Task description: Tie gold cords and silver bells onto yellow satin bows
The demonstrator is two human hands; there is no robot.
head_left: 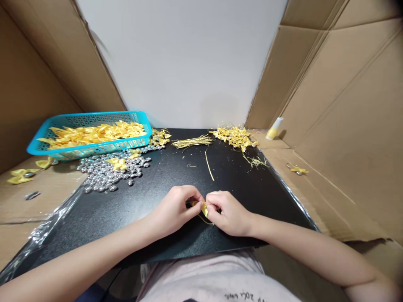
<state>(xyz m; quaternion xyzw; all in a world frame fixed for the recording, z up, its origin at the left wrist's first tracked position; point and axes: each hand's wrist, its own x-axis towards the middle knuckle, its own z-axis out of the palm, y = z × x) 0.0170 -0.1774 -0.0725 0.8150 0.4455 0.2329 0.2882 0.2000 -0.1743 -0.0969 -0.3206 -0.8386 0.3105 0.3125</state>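
Close to the front edge of the black table (126,235), my two hands meet over a small yellow ribbon bow (204,209). My left hand (179,209) pinches it from the left with thumb and forefinger. From the right, my right hand (228,213) grips it with curled fingers. A thin yellow cord (206,220) hangs below the bow in a loose curve. Most of the bow is covered by my fingers, so I cannot tell whether a bead is in it.
A turquoise basket (91,149) of yellow bows stands back left, silver beads (107,172) spread before it. Cut gold cords (192,141) lie at the back, beaded bows (234,136) to their right. One loose cord (209,166) lies mid-table. A white-yellow cone (275,128) stands right, by cardboard walls (352,105).
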